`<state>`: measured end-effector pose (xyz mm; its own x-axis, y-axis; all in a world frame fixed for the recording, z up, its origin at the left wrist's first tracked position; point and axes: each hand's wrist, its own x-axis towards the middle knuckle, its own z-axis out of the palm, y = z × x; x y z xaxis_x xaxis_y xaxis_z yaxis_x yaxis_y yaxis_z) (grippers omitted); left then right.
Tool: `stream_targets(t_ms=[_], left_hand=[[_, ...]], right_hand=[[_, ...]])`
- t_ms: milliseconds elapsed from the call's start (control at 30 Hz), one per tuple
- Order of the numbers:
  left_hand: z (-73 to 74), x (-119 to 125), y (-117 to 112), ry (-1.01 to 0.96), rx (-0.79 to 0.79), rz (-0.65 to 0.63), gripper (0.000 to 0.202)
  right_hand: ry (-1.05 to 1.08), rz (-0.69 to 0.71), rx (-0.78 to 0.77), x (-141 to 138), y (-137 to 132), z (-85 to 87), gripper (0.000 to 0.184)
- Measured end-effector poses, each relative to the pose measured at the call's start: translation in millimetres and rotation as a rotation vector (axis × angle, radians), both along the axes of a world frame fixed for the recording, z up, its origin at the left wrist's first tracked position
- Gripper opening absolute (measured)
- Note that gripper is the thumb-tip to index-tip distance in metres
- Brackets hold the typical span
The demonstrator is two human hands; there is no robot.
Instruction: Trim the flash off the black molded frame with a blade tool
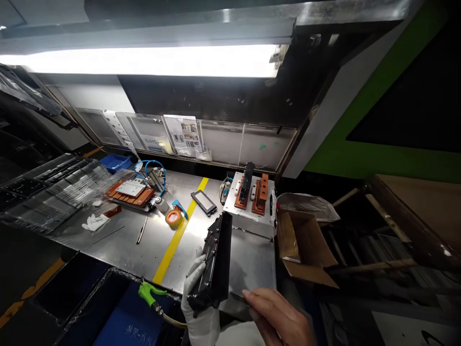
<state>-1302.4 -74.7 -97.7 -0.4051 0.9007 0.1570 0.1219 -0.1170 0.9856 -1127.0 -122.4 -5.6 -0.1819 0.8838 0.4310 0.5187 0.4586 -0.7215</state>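
Observation:
My left hand (196,283), in a white glove, grips a long black plastic housing (216,262) from its left side and holds it tilted above the front of the bench. The housing has a deep hollow facing right and small bosses along its left edge. Bare and ungloved, my right hand (277,315) is just to the right of the housing's lower end, with thumb and fingers pinched together. From its fingertips a thin, dark, blade-like piece (237,295) points toward the housing; its exact kind is unclear. A flat black frame with a pale panel (204,202) lies on the bench beyond.
A metal fixture with orange blocks (251,216) stands at the right; an open carton (306,240) is beside the bench. On the left are an orange-based fixture (130,193), tape roll (174,218), tweezers (141,230) and clear trays (54,192). A green air gun (148,292) hangs in front.

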Motion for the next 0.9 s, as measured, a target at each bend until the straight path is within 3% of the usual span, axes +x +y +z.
stream_targets(t_ms=[200,433,567,900], left_hand=[[8.3,-1,-1,0.021,0.046,0.013,0.047],[-0.3,-3,-2,-0.112,0.069,-0.002,0.035],[-6.3,-3,-9,-0.175,0.035,-0.017,0.026],[-5.9,-3,-17,-0.18,-0.093,-0.072,0.033]], right_hand=[[0.01,0.058,-0.035,-2,5,-0.8,0.042],[0.045,0.055,-0.147,-5,7,-2.8,0.033],[0.056,0.016,-0.213,-4,12,-5.7,0.03],[0.141,-0.078,-0.35,-3,23,-11.1,0.027]])
